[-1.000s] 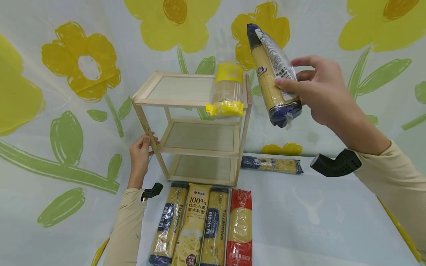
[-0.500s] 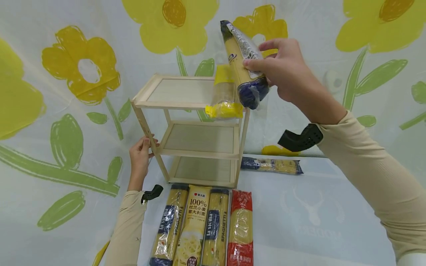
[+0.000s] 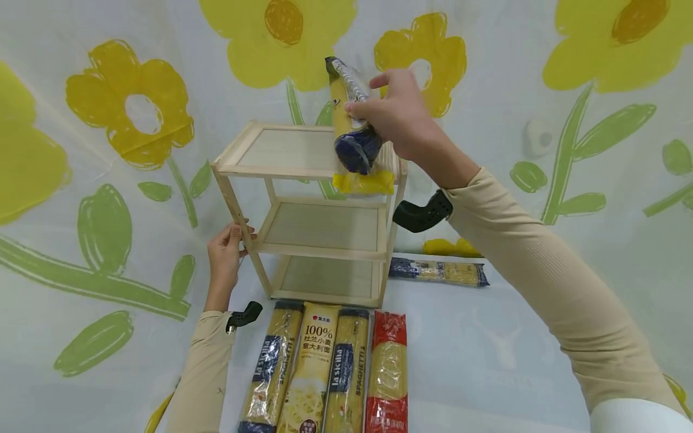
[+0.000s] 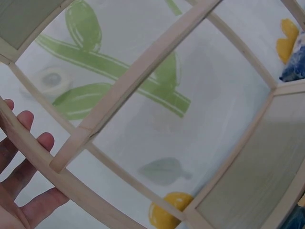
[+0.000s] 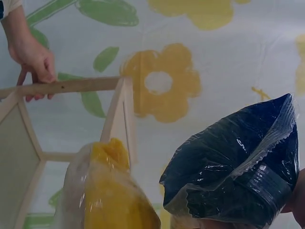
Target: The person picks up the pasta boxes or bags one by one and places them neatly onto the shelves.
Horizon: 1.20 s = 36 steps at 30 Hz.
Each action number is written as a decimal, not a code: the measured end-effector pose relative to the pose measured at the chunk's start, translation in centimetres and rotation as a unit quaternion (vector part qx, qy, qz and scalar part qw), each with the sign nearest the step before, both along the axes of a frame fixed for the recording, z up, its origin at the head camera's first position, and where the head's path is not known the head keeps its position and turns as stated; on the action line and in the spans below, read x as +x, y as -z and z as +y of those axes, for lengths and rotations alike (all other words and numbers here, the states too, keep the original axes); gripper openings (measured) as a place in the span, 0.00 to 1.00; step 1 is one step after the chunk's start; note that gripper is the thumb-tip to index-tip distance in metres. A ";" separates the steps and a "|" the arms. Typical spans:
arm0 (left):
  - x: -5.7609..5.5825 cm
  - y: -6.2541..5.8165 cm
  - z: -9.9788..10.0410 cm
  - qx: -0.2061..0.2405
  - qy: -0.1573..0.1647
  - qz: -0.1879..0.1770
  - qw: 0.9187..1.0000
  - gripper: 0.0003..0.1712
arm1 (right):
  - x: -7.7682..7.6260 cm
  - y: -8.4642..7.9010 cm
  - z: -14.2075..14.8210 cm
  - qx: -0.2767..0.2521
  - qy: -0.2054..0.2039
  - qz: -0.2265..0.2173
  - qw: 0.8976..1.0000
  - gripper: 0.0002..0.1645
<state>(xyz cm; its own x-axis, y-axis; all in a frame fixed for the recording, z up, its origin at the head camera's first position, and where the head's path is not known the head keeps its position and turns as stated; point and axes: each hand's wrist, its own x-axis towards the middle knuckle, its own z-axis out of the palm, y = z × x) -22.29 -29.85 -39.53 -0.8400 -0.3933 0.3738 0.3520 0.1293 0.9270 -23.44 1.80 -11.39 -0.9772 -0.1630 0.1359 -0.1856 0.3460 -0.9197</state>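
My right hand (image 3: pixel 403 117) grips a spaghetti pack (image 3: pixel 341 111) with dark blue ends, its thumb on the near side. The pack is tilted above the top board of a three-tier wooden shelf (image 3: pixel 303 171). Behind and below it lies a yellow-and-clear noodle pack (image 3: pixel 364 183) on that board, partly covered by the held pack and hand. Seen from the right wrist, the blue end (image 5: pixel 233 167) hangs beside the yellow wrapper (image 5: pixel 114 191). My left hand (image 3: pixel 226 246) holds the shelf's left front post; in the left wrist view, thumb and fingers (image 4: pixel 45 140) lie on opposite sides of the post (image 4: pixel 86 195).
In front of the shelf lie two blue-labelled spaghetti packs (image 3: pixel 271 367) (image 3: pixel 348 367), a cream pasta pack (image 3: pixel 310 367) between them, and a red-ended pack (image 3: pixel 387 373). Another blue-ended pack (image 3: pixel 438 272) lies at the shelf's right, near the flowered backdrop (image 3: pixel 471 36).
My right hand has carried the spaghetti pack leftward, from right of the shelf to over its top board, now overlapping the yellow pack. My left hand stays on the post.
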 end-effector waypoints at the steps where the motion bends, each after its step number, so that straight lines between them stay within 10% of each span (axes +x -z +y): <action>1: 0.0 0.0 0.0 0.000 0.000 0.001 1.000 0.19 | -0.1 0.1 -0.4 0.008 -0.005 0.005 1.000 0.38; 8: 0.1 -0.1 0.0 0.006 0.004 0.007 1.000 0.19 | -1.4 0.5 -3.1 0.102 -0.007 0.049 0.994 0.12; 12: 0.1 -0.2 0.2 0.001 0.003 0.009 1.000 0.22 | -2.2 1.4 -4.8 0.227 -0.013 0.114 0.967 0.22; 19: 0.1 0.3 0.2 0.009 -0.002 0.019 1.000 0.20 | -2.3 2.4 -7.9 0.359 -0.019 0.159 0.919 0.13; 24: 0.3 0.2 -0.5 0.004 -0.011 0.010 1.000 0.19 | -2.1 2.5 -9.6 0.416 -0.013 0.171 0.893 0.07; 31: 0.3 0.0 -0.8 -0.003 -0.016 0.007 1.000 0.21 | -2.5 2.8 -10.9 0.441 0.016 0.162 0.883 0.08; 36: 0.4 -0.2 -0.6 0.006 -0.013 0.015 1.000 0.19 | -2.7 3.4 -11.5 0.499 0.030 0.178 0.848 0.11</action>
<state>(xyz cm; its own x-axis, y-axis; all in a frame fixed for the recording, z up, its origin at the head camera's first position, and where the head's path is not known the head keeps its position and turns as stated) -21.86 -30.44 -39.34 -0.8173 -0.4199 0.3946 0.3768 0.1286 0.9173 -26.14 -9.68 -14.75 -0.9137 -0.3225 0.2473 -0.3453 0.9370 -0.0536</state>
